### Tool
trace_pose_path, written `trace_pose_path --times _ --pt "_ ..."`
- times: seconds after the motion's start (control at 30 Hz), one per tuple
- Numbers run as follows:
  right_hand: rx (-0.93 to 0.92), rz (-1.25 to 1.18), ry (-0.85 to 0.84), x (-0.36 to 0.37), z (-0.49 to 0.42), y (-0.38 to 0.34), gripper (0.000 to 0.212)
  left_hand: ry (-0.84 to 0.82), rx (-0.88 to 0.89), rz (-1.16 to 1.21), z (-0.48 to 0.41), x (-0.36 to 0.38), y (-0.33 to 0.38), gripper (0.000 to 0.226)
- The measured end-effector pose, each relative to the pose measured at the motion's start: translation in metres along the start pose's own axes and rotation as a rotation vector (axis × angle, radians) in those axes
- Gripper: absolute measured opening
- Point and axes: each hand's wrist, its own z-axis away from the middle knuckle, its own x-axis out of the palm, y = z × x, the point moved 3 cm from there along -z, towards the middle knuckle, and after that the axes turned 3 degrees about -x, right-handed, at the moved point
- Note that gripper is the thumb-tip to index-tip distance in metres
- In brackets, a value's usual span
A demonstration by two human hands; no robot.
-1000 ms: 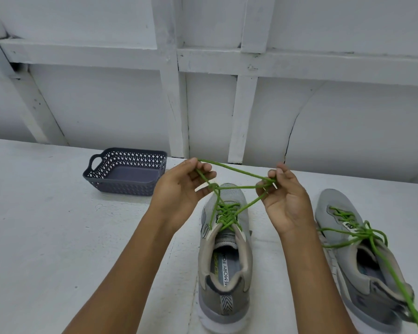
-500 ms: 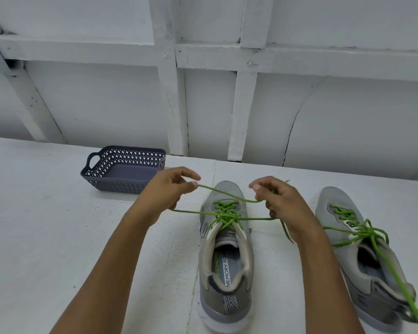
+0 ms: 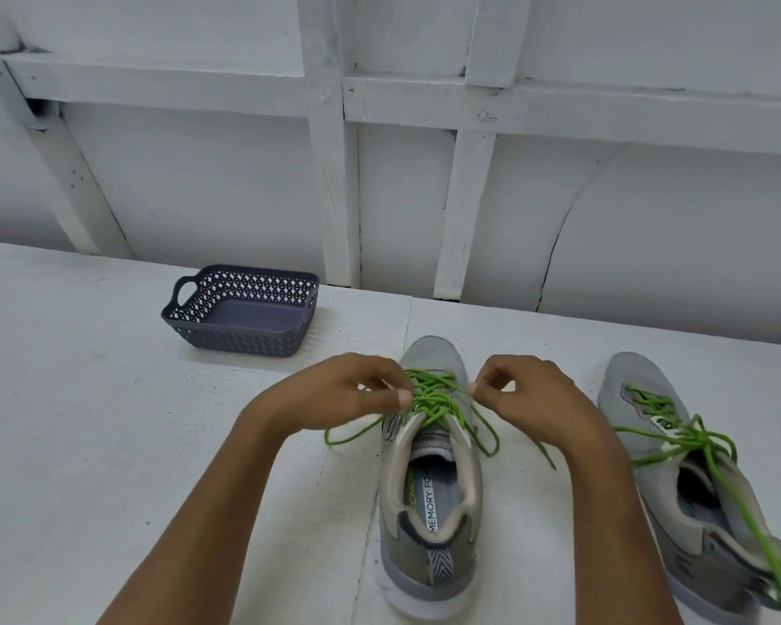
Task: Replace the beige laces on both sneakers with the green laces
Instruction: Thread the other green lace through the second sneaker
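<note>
Head view: left hand (image 3: 334,394), right hand (image 3: 542,399) on green lace (image 3: 430,400) of centre sneaker (image 3: 424,552)

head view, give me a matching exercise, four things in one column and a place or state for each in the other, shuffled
Things
1. dark basket
2. centre sneaker
3. right-side sneaker
4. left hand

Places or states
a. by the picture's right edge, with a long lace end trailing toward the camera
b. on the table, left of both sneakers
c. pinches the green lace over the eyelets
d. between the two forearms, heel toward the camera, insole lettering showing

Pairs: 1-b, 2-d, 3-a, 4-c
</note>
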Motion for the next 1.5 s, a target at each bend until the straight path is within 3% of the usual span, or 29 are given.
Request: trace_pose_path --times 0.13,0.3,0.4,0.6,0.9,1.03,1.17,1.43,1.5 --pt "-0.1 -0.222 -0.231 0.008 0.005 -0.008 0.009 -0.077 0.054 0.065 0.0 0.008 0.011 0.009" --pt "-0.175 -0.403 -0.289 0.011 0.011 -0.004 0.017 -0.081 0.038 0.198 0.002 0.007 0.008 0.009" --pt "-0.229 -0.445 -0.328 0.011 0.014 -0.002 0.009 -0.058 0.025 0.283 0.003 0.006 0.005 0.011" --pt "-0.227 -0.478 -0.366 0.01 0.014 0.007 0.012 -0.076 0.023 0.277 0.005 0.002 -0.003 0.012" --pt "-0.165 -0.59 -0.285 0.002 0.019 0.027 0.007 -0.09 0.024 0.289 0.011 0.002 -0.013 0.012" --pt "-0.189 -0.618 -0.335 0.008 0.018 0.01 0.027 -0.15 0.035 0.341 0.011 0.007 -0.005 0.025" --pt "-0.229 -0.563 -0.396 0.019 0.012 -0.004 0.013 -0.173 0.047 0.302 0.009 0.012 0.005 0.015" --pt "-0.253 -0.461 -0.444 0.014 0.015 -0.001 0.013 -0.122 0.048 0.363 0.006 0.01 0.003 0.018" --pt "-0.24 -0.564 -0.42 0.014 0.014 -0.002 0.013 -0.115 0.072 0.432 0.007 0.01 0.006 0.018"
